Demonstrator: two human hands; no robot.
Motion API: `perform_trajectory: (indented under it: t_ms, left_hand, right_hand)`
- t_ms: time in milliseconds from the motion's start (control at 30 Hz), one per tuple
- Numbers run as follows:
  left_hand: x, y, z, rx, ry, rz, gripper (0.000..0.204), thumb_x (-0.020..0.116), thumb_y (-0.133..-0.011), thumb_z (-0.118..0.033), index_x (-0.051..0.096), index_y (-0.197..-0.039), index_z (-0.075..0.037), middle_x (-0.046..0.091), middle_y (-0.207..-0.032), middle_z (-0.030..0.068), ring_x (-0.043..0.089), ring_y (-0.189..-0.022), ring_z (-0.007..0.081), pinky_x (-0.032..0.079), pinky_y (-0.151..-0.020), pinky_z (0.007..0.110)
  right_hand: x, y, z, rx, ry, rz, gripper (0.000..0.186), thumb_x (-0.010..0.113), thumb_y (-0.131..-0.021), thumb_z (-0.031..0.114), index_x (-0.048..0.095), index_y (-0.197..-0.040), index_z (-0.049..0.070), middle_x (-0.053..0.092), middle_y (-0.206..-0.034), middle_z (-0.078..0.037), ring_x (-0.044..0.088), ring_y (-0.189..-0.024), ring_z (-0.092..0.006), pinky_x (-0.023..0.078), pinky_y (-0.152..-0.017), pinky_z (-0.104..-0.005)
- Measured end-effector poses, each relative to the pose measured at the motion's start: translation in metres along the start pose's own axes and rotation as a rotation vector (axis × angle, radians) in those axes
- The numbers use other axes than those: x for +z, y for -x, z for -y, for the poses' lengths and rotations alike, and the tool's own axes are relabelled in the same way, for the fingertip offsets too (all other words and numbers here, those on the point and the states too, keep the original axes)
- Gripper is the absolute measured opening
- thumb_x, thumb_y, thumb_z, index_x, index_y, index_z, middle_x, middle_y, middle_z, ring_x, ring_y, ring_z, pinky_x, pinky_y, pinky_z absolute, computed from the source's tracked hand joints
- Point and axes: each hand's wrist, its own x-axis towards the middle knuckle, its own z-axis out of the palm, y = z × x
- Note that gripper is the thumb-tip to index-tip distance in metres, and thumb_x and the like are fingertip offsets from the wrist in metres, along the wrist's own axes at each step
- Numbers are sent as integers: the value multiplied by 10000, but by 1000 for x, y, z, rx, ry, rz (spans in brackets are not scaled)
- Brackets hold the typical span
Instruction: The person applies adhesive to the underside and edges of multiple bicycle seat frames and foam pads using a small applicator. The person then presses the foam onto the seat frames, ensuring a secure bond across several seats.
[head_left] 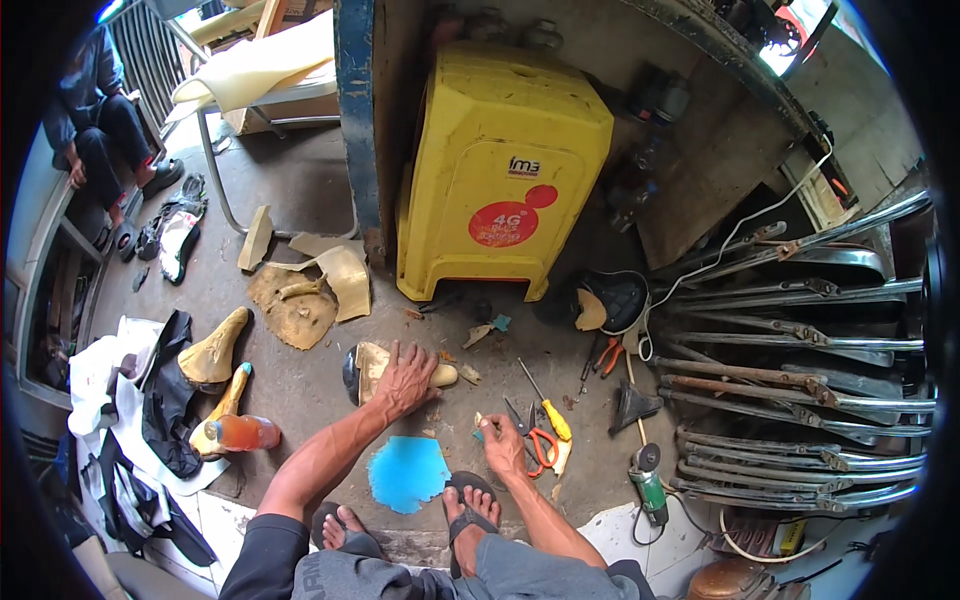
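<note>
My left hand [405,382] lies over a shoe last [443,375] on the floor, fingers curled across it. Tan material [372,372] covers part of the last, and its other end is dark. What lies under my palm is hidden. My right hand [504,446] pinches a small pale piece [480,420], too small to name. Beside that hand lie scissors [541,448] with orange handles and a screwdriver [555,420] with a yellow handle. A bright blue sheet [408,474] rests on the floor in front of my feet.
Yellow plastic stools [505,120] stand ahead. At right are folded metal chairs [800,390] and a green angle grinder [648,488]. On the left, an orange bottle [248,433], more lasts [215,350] and cloth [110,400]. Tan scraps [295,305] lie farther off. Another person [95,130] sits far left.
</note>
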Motion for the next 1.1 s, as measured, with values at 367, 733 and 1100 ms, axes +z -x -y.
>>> perform_trajectory:
  t_ms: [367,733,1100]
  left_hand:
    - [24,2,10,40,-126,-34,588,581,-906,-555,551,-1204,-49,631,-1045,92,609,-1041,252,451,-836,443]
    - [-31,47,44,-329,228,75,826,772,-796,-409,412,-1418,-2,589,-1133,209,553,-1086,386,401,-979,483]
    - [-23,58,48,-392,331,74,847,794,-760,-427,423,-1413,-34,604,-1190,189,555,-1175,360,382,-994,483]
  right_hand:
    - [-11,7,10,64,-32,60,339,601,-978,350,644,-1143,57,713,-1083,-172,674,-1031,-317,502,-891,-407]
    - [-1,17,-19,119,-77,38,342,621,-972,339,654,-1124,34,718,-998,-140,679,-952,-257,512,-845,-379]
    - [4,20,-18,89,-63,163,354,607,-982,339,643,-1155,32,713,-906,-118,680,-826,-226,525,-787,-353]
